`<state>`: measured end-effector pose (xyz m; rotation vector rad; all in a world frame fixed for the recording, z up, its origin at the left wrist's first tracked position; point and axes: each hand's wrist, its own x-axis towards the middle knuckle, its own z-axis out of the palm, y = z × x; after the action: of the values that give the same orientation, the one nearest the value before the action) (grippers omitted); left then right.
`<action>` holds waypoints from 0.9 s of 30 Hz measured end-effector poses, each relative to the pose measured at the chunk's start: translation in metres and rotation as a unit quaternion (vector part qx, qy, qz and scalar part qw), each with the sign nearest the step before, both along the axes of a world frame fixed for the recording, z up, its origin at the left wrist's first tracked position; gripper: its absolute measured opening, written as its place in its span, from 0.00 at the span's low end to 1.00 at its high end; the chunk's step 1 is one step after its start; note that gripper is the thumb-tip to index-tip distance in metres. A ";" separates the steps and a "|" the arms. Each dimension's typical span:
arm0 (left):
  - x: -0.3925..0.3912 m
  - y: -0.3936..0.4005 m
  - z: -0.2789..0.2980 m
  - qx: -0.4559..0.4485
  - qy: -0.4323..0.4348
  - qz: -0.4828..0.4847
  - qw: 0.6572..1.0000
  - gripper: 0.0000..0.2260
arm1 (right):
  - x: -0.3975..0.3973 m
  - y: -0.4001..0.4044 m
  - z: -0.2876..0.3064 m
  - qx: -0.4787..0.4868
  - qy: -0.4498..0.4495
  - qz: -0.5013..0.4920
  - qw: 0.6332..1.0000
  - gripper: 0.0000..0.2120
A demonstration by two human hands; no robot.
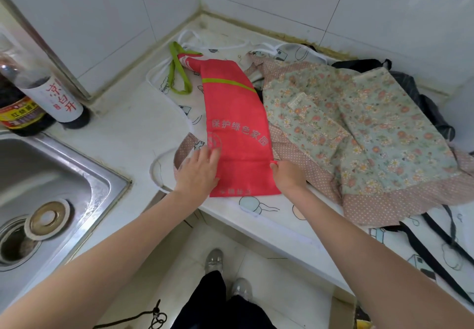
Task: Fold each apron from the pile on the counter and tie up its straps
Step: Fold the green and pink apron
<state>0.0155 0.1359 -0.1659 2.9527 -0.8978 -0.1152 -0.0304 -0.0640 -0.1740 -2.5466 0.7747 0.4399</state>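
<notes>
On the tabletop [123,133] the red apron [236,123] lies folded into a long strip left of the floral apron [359,123], the left hand [197,172] pressing its near-left edge with straight fingers, the right hand [288,174] pinching its right edge.

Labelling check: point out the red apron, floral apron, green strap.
red apron [236,113], head view, middle of folded panel
floral apron [359,123], head view, central floral cloth
green strap [175,72], head view, loop's left side
</notes>
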 end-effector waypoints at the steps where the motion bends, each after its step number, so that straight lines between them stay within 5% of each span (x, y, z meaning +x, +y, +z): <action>1: 0.000 -0.003 -0.002 0.004 -0.053 -0.066 0.996 0.29 | 0.001 0.000 0.000 -0.003 0.000 0.000 1.000 0.19; 3: 0.002 -0.009 -0.010 0.055 -0.053 -0.167 0.983 0.31 | 0.001 0.003 0.000 -0.011 -0.004 -0.003 1.000 0.19; 6: 0.005 -0.017 -0.011 0.148 -0.004 -0.169 0.974 0.30 | 0.001 0.005 0.000 -0.027 -0.005 0.000 1.000 0.19; 13: -0.002 0.009 -0.015 0.088 -0.028 -0.229 0.969 0.23 | 0.006 0.005 0.002 -0.041 0.021 0.011 0.999 0.18; 15: -0.004 0.014 -0.016 0.112 0.047 -0.198 0.973 0.37 | 0.007 0.002 0.005 -0.061 0.016 0.032 0.997 0.17; 19: -0.007 0.016 -0.012 0.172 0.080 -0.199 0.962 0.47 | -0.005 -0.001 0.011 -0.170 -0.133 0.183 0.959 0.15; 21: -0.006 0.018 -0.016 0.167 0.062 -0.194 0.965 0.49 | -0.010 -0.008 0.001 -0.141 -0.187 0.303 0.924 0.19; 24: -0.006 0.020 -0.019 0.153 0.064 -0.183 0.969 0.49 | -0.028 -0.018 -0.001 -0.028 -0.041 0.381 0.923 0.30; 27: -0.001 0.023 -0.015 0.113 0.125 -0.165 0.972 0.46 | -0.034 -0.024 -0.002 -0.018 0.010 0.402 0.915 0.39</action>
<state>0.0145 0.1593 -0.1808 2.8568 -1.4066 -0.6285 -0.0644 -0.0883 -0.1760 -2.8019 -0.3180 0.6968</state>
